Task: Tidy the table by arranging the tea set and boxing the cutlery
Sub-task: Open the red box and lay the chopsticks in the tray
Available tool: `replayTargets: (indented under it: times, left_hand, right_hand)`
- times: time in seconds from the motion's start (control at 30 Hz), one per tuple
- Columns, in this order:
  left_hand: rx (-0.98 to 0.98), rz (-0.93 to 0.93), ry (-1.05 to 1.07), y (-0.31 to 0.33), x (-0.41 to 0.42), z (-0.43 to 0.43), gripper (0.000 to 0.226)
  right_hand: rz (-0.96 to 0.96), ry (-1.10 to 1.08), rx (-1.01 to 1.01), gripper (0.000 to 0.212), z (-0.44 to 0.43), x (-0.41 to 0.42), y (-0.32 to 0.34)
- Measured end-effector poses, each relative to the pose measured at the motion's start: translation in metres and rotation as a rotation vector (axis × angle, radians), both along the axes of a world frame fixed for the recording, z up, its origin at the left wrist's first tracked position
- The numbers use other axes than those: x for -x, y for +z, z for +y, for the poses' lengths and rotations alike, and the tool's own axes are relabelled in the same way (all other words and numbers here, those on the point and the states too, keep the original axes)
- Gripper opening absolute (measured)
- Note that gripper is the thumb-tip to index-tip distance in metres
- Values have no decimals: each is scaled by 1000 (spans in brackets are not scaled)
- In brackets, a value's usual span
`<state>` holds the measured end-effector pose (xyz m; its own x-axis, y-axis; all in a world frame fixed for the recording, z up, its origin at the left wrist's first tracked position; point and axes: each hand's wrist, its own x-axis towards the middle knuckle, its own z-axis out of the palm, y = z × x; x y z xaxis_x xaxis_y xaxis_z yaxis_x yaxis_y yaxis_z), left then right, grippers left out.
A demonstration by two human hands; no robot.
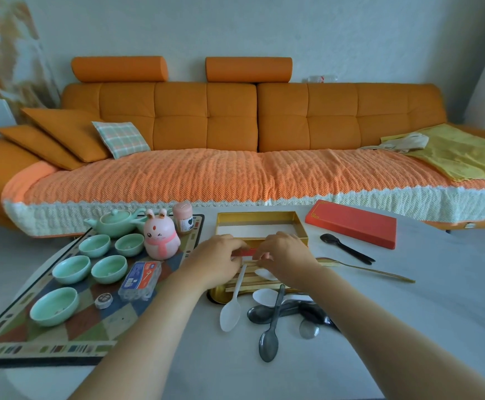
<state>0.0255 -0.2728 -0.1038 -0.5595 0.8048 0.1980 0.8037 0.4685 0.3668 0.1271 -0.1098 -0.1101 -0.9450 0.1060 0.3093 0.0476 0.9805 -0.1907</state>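
Observation:
An open gold box stands on the white table, its red lid lying to the right. My left hand and my right hand meet at the box's near edge, both gripping a small red-and-white packet above a bundle of gold chopsticks. A white spoon, several dark spoons, a black fork and a gold spoon lie loose around. A green teapot and several green cups sit on a patterned mat.
On the mat also stand a pink rabbit figure, a pink jar, a blue clear box and a small round disc. An orange sofa runs behind the table. A gold oval tray lies under the chopsticks.

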Motion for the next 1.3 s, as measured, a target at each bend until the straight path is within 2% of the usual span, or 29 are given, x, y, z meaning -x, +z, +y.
replayTargets:
  times: [0.23,0.33,0.43,0.67,0.77,0.87,1.0,1.17,1.23,1.3]
  left_hand:
    - [-98,84,65,2,-2,1,17]
    - [-49,113,89,7,5,-5,16]
    - [-28,85,151,11,14,-17,14]
    - [14,-8,168,25,27,-40,12]
    - [-30,-10,215,35,29,-53,14]
    - [-93,16,270,41,30,-62,14]
    - [-195,12,286,39,26,-60,15]
    - [-227,66,188,24,21,-39,27]
    - [-195,145,144,16,20,-27,36]
    - [-156,203,106,9,20,-17,40]
  right_hand:
    - [97,25,199,10,-10,9,2]
    - [-2,-19,272,19,-4,8,3]
    - [-88,-62,252,24,6,2,3]
    - [-216,-49,194,17,8,0,5]
    - [-230,-48,278,15,6,0,9]
    - [-201,-53,424,8,2,5,16]
    - [-115,-30,469,16,2,8,27]
    - [138,-159,156,26,23,12,21]
    - [200,-205,172,27,31,13,17]
    - [174,-236,193,28,36,15,12]
